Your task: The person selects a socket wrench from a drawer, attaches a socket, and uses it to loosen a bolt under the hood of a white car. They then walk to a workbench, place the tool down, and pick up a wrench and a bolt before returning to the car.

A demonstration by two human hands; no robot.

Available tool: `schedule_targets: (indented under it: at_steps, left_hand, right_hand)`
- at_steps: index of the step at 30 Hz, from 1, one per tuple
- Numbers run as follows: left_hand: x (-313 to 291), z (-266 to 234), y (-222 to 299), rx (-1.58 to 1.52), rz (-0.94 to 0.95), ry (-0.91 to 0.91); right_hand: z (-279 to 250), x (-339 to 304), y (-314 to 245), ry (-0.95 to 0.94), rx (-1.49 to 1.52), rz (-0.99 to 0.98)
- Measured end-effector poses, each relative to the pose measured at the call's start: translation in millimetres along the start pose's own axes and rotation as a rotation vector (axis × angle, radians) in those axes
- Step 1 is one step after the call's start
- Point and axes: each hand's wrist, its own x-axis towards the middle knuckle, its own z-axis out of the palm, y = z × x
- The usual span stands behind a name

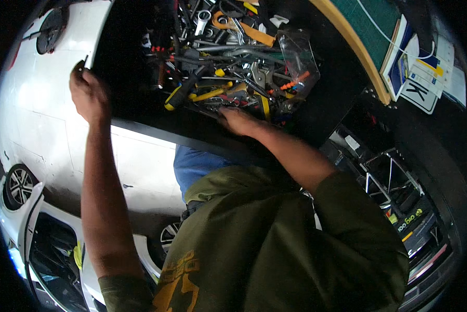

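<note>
A dark drawer [158,136] full of jumbled hand tools lies in front of me. My right hand [237,120] reaches into its near part, blurred, with the fingertips lost among the tools. Close to those fingers are a black-and-yellow screwdriver handle [179,97] and a yellow-handled tool [208,95]. Locking pliers [258,75] lie a little farther in. My left hand [90,96] is raised off the drawer's left side, its fingers closed around a small dark thing that I cannot make out.
A ring spanner [202,20], an orange strap-like piece [254,34] and a clear plastic bag [297,54] lie in the drawer. Papers [428,60] rest on the green worktop [360,23] at the far right. A white car [46,109] with its wheel [20,187] stands on the left.
</note>
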Motion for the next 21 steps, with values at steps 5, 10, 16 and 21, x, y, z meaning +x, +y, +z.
schedule_targets:
  at_steps: [5, 10, 16, 21]
  left_hand:
    - [11.3, 19.6, 1.9, -0.027, 0.04, 0.078]
    - [7.4, 11.3, -9.5, 0.043, 0.037, 0.074]
    - [10.3, 18.9, -21.3, 0.004, 0.044, 0.063]
    - [8.7, 17.1, -19.8, 0.032, -0.027, 0.043]
  right_hand:
    - [-62.2, 7.6, 4.0, 0.096, -0.104, -0.046]
    - [-93.8, 2.8, 19.2, 0.062, -0.189, -0.185]
    - [-144.8, -36.5, 12.9, 0.054, -0.225, -0.024]
    - [-163.2, -82.0, 0.9, 0.225, -0.441, 0.124]
